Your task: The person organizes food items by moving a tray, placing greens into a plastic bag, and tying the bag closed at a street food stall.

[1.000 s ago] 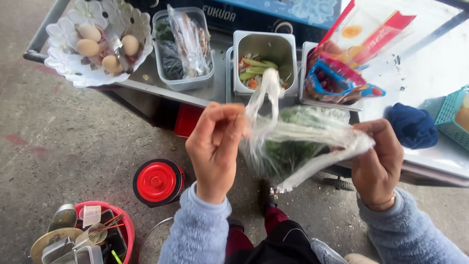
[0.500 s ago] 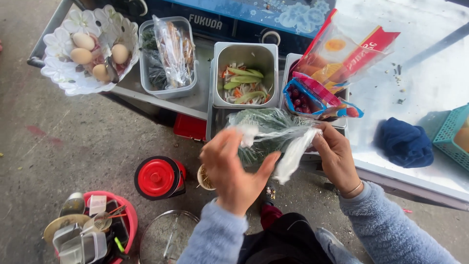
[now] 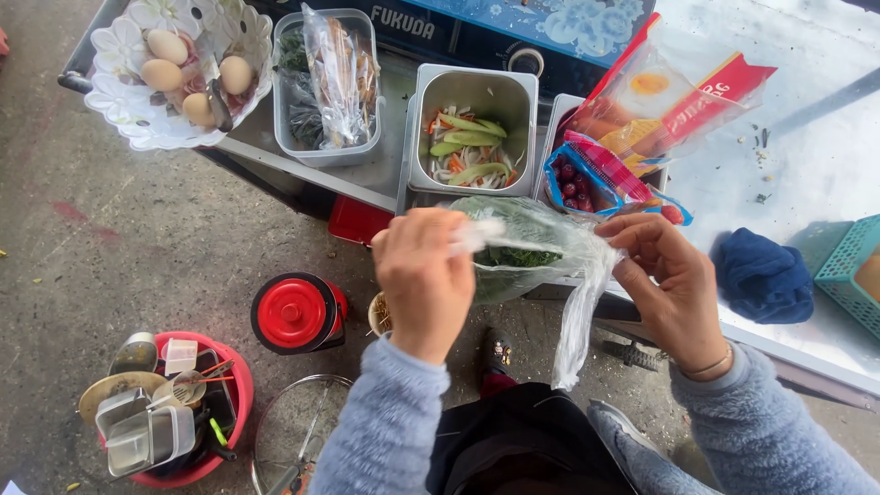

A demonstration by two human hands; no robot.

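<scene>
Both my hands hold a clear plastic bag of green leaves (image 3: 527,247) just in front of the counter edge. My left hand (image 3: 423,280) pinches the bag's twisted white top on the left side. My right hand (image 3: 674,284) grips the bag's other side, and a loose strip of plastic hangs down below it. Right behind the bag stands a steel tub of sliced vegetables (image 3: 469,147).
On the counter: a white flower-shaped bowl of eggs (image 3: 170,73), a clear tub with bagged goods (image 3: 325,82), a small bag of red fruit (image 3: 577,179), a red-and-yellow packet (image 3: 674,96), a blue cloth (image 3: 761,275), a teal basket (image 3: 848,266). On the floor: a red-lidded jar (image 3: 295,313), a red bucket of utensils (image 3: 165,412).
The bag has come down from in front of the tubs to the counter edge. My hands have drawn closer together on its top. The view has shifted slightly.
</scene>
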